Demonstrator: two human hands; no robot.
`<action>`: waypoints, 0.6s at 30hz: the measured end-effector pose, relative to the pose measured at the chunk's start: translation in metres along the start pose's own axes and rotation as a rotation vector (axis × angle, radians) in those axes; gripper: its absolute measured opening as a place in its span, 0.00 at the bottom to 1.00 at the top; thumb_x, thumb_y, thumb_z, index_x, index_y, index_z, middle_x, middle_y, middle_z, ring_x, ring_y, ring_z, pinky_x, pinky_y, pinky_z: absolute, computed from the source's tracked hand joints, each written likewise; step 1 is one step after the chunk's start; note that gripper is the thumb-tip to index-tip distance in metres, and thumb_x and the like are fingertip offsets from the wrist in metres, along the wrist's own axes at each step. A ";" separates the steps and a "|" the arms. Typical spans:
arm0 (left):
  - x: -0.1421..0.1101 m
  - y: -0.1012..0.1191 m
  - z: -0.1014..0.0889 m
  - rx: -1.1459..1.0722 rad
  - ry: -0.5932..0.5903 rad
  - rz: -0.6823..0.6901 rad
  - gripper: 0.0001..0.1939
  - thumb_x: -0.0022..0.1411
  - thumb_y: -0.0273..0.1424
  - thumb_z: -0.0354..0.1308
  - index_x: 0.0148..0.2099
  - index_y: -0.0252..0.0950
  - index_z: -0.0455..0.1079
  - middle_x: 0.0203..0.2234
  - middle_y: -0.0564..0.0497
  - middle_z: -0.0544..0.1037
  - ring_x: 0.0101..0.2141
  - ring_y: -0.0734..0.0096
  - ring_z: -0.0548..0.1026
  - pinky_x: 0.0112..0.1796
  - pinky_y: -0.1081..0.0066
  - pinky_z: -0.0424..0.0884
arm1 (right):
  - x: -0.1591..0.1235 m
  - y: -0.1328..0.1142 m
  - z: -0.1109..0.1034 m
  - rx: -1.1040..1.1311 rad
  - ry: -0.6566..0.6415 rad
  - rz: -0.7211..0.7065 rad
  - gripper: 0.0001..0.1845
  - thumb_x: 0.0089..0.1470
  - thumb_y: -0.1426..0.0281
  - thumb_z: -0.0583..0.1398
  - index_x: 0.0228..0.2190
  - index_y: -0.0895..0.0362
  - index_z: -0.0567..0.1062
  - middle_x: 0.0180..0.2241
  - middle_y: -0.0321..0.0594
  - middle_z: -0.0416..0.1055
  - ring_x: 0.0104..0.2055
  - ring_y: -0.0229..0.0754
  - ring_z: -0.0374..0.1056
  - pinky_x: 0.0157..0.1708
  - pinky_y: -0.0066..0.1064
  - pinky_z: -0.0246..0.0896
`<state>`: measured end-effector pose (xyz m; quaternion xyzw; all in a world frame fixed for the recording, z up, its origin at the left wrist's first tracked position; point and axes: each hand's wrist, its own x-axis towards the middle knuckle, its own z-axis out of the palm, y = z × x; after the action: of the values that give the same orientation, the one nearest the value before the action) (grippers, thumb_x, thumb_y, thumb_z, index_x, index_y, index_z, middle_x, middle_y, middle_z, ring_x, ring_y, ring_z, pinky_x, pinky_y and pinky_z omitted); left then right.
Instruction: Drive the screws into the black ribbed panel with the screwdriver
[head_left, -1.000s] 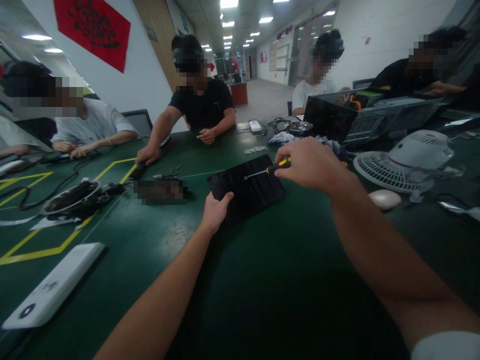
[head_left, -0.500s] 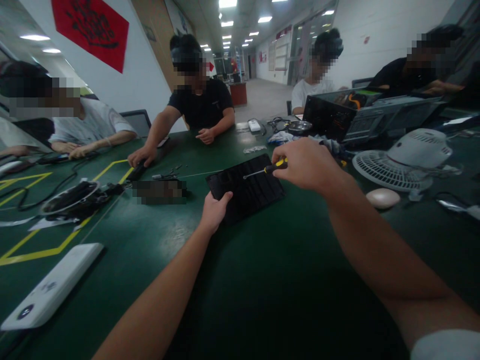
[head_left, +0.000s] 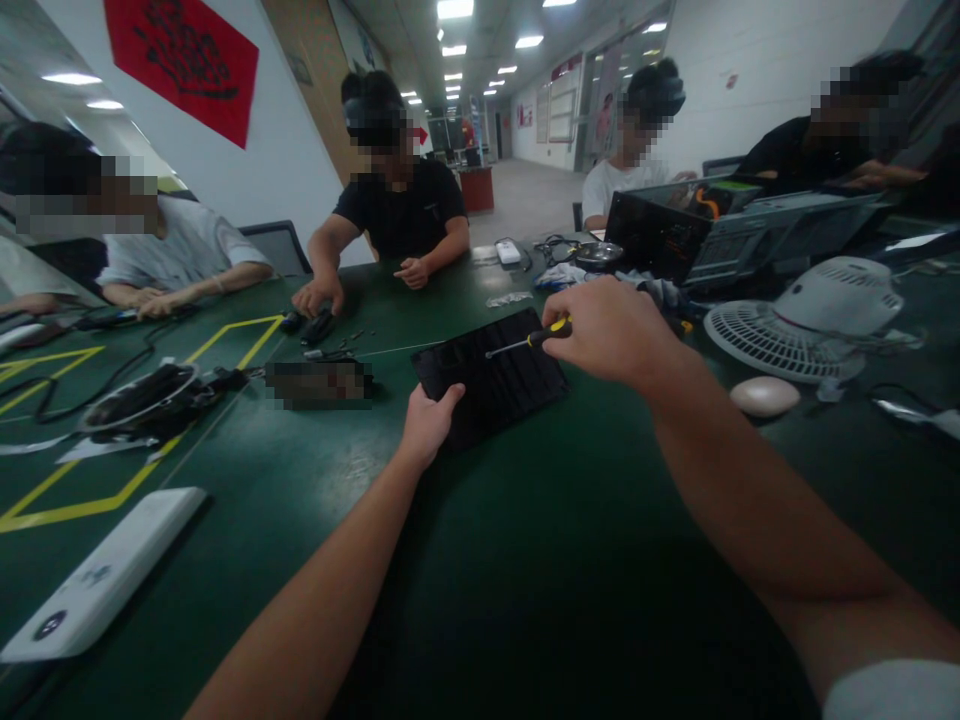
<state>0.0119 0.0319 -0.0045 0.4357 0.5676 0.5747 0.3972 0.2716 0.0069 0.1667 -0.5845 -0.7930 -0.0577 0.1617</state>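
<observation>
A flat black panel (head_left: 491, 375) lies on the green table (head_left: 525, 560) in front of me. My left hand (head_left: 427, 425) grips its near left corner, thumb on top. My right hand (head_left: 615, 330) is closed round a screwdriver (head_left: 525, 342) with a yellow and black handle. The metal shaft points left and its tip rests on the panel's upper face.
A white fan (head_left: 817, 320) lies at the right beside a pale oval object (head_left: 765, 396). An open computer case (head_left: 720, 235) stands behind. A white box (head_left: 101, 575) sits at the near left by yellow floor-tape lines (head_left: 112, 495). Several people sit around the table; one in black handles dark parts (head_left: 311, 325).
My hands and the screwdriver have barely shifted. The person in black has drawn a hand back toward the small dark parts near the yellow line.
</observation>
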 end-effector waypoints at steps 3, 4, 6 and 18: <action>0.000 0.000 0.000 0.002 -0.003 0.005 0.25 0.50 0.39 0.76 0.49 0.35 0.79 0.45 0.41 0.86 0.47 0.50 0.84 0.56 0.51 0.77 | 0.000 0.000 0.000 -0.003 0.000 0.023 0.18 0.58 0.61 0.64 0.46 0.51 0.88 0.47 0.51 0.85 0.52 0.64 0.77 0.44 0.48 0.70; 0.000 0.000 0.000 0.005 -0.003 0.006 0.25 0.50 0.39 0.76 0.49 0.35 0.79 0.45 0.41 0.86 0.47 0.50 0.84 0.56 0.51 0.77 | 0.000 0.000 0.000 -0.009 -0.009 0.044 0.18 0.58 0.60 0.64 0.46 0.51 0.88 0.47 0.52 0.85 0.52 0.64 0.77 0.44 0.48 0.70; 0.000 -0.001 0.000 0.007 -0.005 0.013 0.26 0.50 0.40 0.75 0.50 0.35 0.79 0.46 0.41 0.86 0.48 0.50 0.84 0.57 0.50 0.76 | 0.001 0.000 0.001 -0.028 -0.054 0.087 0.19 0.59 0.59 0.63 0.45 0.53 0.88 0.47 0.53 0.85 0.52 0.65 0.78 0.46 0.49 0.70; 0.000 -0.001 -0.001 -0.001 -0.007 0.000 0.25 0.51 0.39 0.75 0.50 0.36 0.79 0.46 0.42 0.86 0.47 0.51 0.84 0.56 0.50 0.77 | 0.008 0.022 -0.005 0.024 -0.245 -0.054 0.21 0.59 0.57 0.66 0.48 0.57 0.84 0.45 0.51 0.83 0.47 0.57 0.77 0.44 0.43 0.67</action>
<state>0.0111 0.0316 -0.0053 0.4374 0.5659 0.5735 0.3995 0.2906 0.0199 0.1719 -0.5638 -0.8228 0.0192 0.0687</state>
